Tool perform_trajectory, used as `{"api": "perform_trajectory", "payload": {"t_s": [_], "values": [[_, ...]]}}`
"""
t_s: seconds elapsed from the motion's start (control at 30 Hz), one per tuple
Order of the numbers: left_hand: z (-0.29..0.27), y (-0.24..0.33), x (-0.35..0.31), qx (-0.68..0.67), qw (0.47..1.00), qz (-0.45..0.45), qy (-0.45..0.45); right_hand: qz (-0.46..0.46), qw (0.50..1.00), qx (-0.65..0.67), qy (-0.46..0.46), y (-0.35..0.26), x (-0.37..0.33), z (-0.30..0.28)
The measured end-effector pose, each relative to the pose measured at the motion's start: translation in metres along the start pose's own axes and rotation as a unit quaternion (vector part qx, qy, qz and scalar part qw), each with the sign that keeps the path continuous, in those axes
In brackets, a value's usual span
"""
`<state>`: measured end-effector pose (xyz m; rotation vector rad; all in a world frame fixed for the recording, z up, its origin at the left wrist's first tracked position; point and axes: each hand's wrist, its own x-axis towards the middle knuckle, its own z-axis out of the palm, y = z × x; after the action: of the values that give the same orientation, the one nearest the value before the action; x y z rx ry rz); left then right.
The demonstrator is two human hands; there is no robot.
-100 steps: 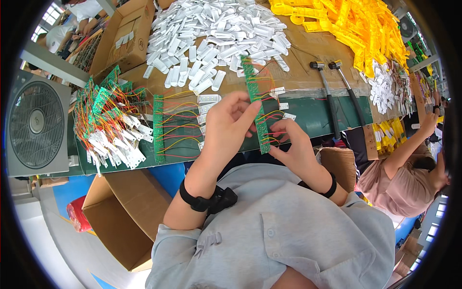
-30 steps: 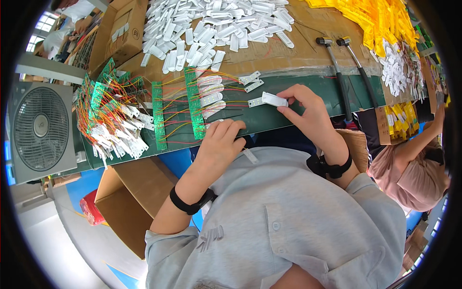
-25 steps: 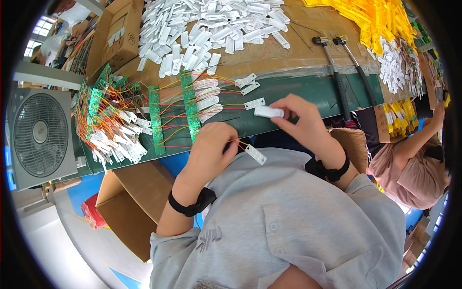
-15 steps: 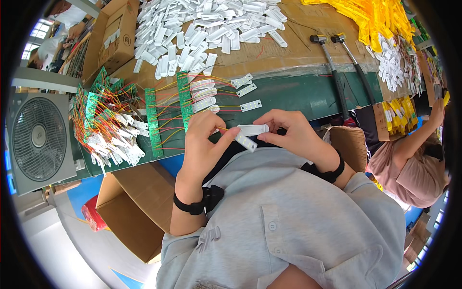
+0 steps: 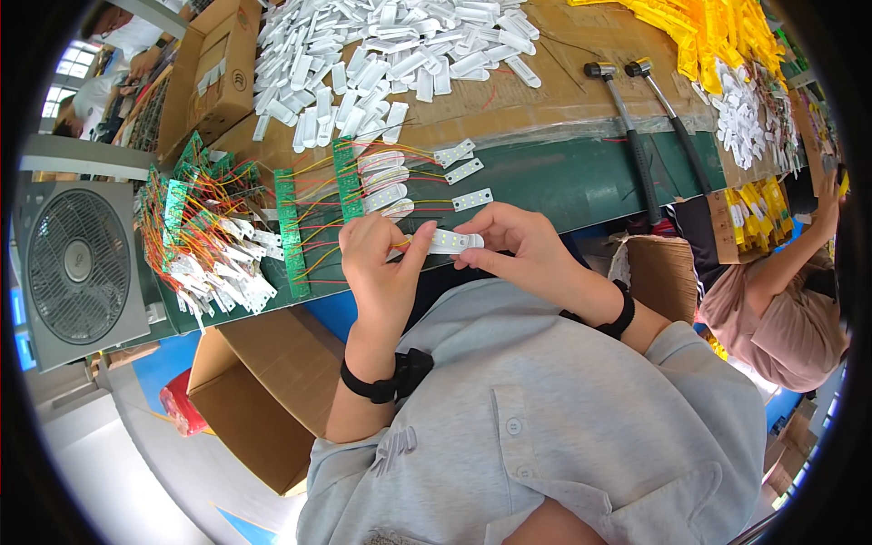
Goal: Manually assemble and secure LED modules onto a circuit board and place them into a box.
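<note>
My left hand [image 5: 383, 265] pinches the wired end of a small white LED board [image 5: 449, 240]. The fingers of my right hand [image 5: 527, 250] are closed on a white plastic cover [image 5: 474, 241], whose rounded end shows beyond the board. The board lies along the cover; whether it is fully seated inside, I cannot tell. Just beyond my hands, more LED boards [image 5: 471, 199] hang by red and yellow wires from a green circuit board strip [image 5: 347, 179], some lying in white covers [image 5: 385, 195]. A second green strip [image 5: 288, 232] lies to its left.
A big heap of white covers [image 5: 391, 54] fills the far side of the table. Wired boards [image 5: 218, 241] are piled at left beside a fan [image 5: 80, 263]. Two hammers [image 5: 640, 163] lie at right. Cardboard boxes [image 5: 254, 400] stand below the edge; a co-worker [image 5: 767, 309] sits at right.
The LED board, which was angled down away from the cover, now lies in line over it. My hands have come closer together, and the right one has shifted slightly left.
</note>
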<state>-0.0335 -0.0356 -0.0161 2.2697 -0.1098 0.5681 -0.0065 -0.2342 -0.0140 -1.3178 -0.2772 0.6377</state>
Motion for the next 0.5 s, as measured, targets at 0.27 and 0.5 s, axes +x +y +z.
{"api": "perform_trajectory", "payload": {"t_s": [0.27,0.5], "values": [[-0.001,-0.001,-0.001,0.019,0.998,0.061,0.018,-0.019,0.998,-0.05,0.033,0.001,0.007,0.005],[-0.013,-0.004,0.002,-0.018,0.998,-0.033,-0.051,-0.06,0.985,-0.105,0.126,0.004,0.016,0.005]]}}
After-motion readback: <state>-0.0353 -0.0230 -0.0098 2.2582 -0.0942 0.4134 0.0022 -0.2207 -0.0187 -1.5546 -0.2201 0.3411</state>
